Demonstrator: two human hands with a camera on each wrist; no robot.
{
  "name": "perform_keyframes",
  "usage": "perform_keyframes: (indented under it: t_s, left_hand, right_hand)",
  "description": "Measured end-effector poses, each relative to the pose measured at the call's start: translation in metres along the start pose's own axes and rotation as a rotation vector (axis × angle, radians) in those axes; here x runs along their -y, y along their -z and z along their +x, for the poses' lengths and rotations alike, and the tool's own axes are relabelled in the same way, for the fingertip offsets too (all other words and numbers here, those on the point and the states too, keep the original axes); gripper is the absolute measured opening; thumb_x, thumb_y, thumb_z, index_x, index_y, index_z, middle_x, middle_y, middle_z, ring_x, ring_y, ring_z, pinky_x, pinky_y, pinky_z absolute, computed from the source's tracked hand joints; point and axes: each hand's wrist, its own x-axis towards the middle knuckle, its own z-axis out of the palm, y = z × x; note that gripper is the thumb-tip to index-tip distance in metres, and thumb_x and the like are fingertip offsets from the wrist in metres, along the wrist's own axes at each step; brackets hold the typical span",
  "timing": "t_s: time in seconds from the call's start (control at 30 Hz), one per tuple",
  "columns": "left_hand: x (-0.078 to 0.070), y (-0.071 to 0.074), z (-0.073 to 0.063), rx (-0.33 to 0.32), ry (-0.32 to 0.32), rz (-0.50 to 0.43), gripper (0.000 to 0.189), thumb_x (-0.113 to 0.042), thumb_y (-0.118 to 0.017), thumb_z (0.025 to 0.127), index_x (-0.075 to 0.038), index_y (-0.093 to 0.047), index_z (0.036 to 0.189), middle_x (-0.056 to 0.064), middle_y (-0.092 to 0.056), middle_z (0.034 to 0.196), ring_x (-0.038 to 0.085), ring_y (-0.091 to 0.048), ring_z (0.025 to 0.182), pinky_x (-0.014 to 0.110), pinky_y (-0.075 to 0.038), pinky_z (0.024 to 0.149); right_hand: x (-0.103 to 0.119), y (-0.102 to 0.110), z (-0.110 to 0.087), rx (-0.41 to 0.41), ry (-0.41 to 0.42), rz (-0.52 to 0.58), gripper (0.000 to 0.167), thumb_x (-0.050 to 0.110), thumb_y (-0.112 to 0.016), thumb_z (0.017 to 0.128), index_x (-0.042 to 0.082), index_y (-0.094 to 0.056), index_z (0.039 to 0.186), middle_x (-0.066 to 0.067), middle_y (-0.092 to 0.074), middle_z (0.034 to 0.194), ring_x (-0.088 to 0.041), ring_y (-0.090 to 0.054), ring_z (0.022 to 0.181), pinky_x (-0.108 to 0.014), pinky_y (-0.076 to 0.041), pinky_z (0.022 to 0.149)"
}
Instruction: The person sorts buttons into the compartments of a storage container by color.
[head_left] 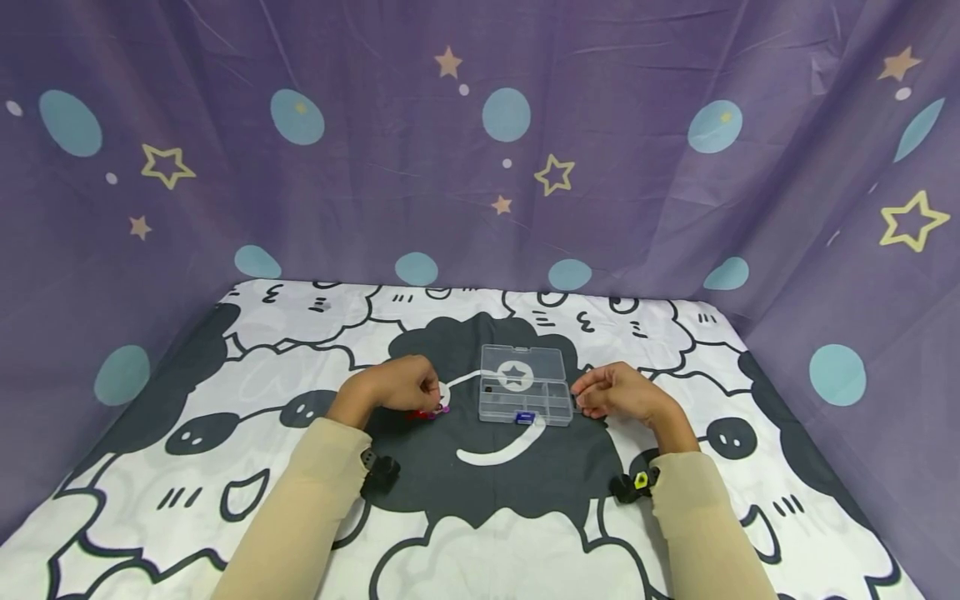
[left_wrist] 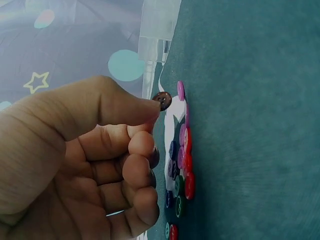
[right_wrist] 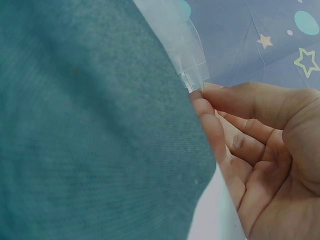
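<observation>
My left hand (head_left: 397,387) pinches a brown button (left_wrist: 162,100) between thumb and forefinger, its other fingers curled. Beneath that hand lie several buttons; in the left wrist view they include a red button (left_wrist: 189,185), a green button (left_wrist: 180,206) and a pink button (left_wrist: 181,90). A clear plastic compartment box (head_left: 525,408) stands to the right, its lid (head_left: 522,364) raised at the back. One small dark button (head_left: 488,389) sits in its left part. My right hand (head_left: 618,390) pinches the box's right edge with thumb and forefinger; the fingertips are partly hidden.
A blue label or latch (head_left: 525,417) shows on the box's front. Under everything lies a cloth with cartoon sheep (head_left: 420,525), and a purple curtain with stars (head_left: 420,192) hangs behind and at the sides.
</observation>
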Motion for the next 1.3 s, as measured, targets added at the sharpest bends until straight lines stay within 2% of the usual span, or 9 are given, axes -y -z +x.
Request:
perform_keyframes:
  t_s: [0.27,0.53,0.9,1.03,1.3]
  left_hand:
    - [0.0,0.002,-0.001,-0.029,-0.003,0.009,0.029,-0.003,-0.064,0.085,-0.015,-0.059,0.059,-0.008,-0.046,0.055,0.007,-0.04,0.051,0.026,-0.031,0.053]
    - [-0.005,0.006,-0.003,-0.036,0.011,0.008,0.024,-0.004,-0.064,0.086,-0.01,-0.064,0.063,-0.007,-0.048,0.055,0.008,-0.04,0.051,0.026,-0.031,0.052]
    - [-0.016,0.012,0.004,-0.023,-0.002,-0.006,0.028,-0.006,-0.065,0.091,-0.014,-0.063,0.064,-0.007,-0.046,0.057,0.009,-0.04,0.049,0.027,-0.035,0.051]
    - [-0.019,0.014,0.005,-0.023,-0.006,-0.002,0.026,-0.007,-0.064,0.093,-0.012,-0.064,0.067,-0.005,-0.047,0.057,0.01,-0.041,0.05,0.028,-0.038,0.053]
    - [-0.028,0.013,0.013,-0.062,-0.071,-0.006,0.023,-0.005,-0.064,0.092,-0.013,-0.065,0.07,-0.006,-0.047,0.059,0.009,-0.041,0.05,0.027,-0.039,0.055]
  right_hand:
    - [0.0,0.0,0.0,-0.001,0.005,-0.01,0.023,-0.003,-0.066,0.093,-0.014,-0.066,0.114,-0.012,-0.073,0.091,-0.017,-0.069,0.077,-0.031,-0.059,0.072]
    - [0.0,-0.001,0.0,0.0,0.005,-0.006,0.024,-0.002,-0.067,0.093,-0.013,-0.066,0.114,-0.012,-0.073,0.092,-0.017,-0.069,0.078,-0.032,-0.059,0.073]
    - [-0.001,0.0,0.0,0.002,0.01,-0.012,0.023,-0.002,-0.066,0.094,-0.013,-0.067,0.114,-0.012,-0.073,0.092,-0.018,-0.07,0.078,-0.032,-0.059,0.073]
    - [-0.002,0.0,0.001,0.007,0.014,-0.007,0.023,-0.002,-0.066,0.094,-0.013,-0.067,0.114,-0.012,-0.073,0.091,-0.018,-0.07,0.078,-0.032,-0.059,0.072]
    - [-0.002,-0.001,0.001,0.003,0.0,-0.008,0.023,-0.002,-0.067,0.094,-0.013,-0.067,0.114,-0.011,-0.073,0.09,-0.018,-0.069,0.078,-0.032,-0.059,0.072]
